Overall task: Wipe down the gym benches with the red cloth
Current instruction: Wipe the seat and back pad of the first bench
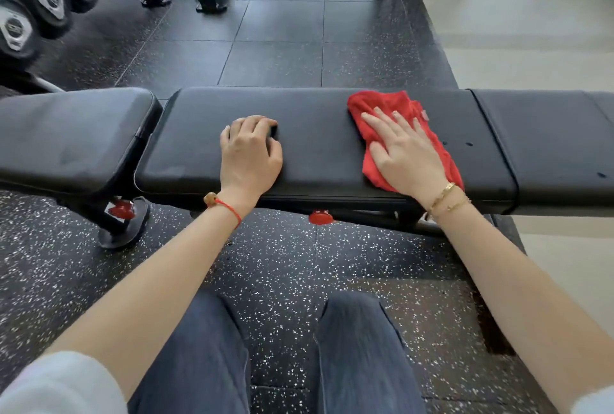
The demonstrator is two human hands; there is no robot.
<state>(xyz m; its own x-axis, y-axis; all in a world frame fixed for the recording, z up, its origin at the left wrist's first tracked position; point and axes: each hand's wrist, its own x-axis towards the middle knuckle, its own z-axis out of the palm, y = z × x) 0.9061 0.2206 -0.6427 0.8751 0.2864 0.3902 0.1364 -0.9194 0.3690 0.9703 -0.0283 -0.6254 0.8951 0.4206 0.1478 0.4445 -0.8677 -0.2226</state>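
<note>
The red cloth lies on the black bench pad, right of centre, pressed flat under the right hand with fingers spread. The left hand rests loosely curled on bare pad. Dumbbells stand far left; open rubber floor lies beyond.

Soft, even daylight is coming in from the far right, brightening the pale floor almost to washout; the bench pad is showing a dull sheen; shadows are staying faint; the dumbbells at far left are smearing and bending with wide-angle distortion.
</note>
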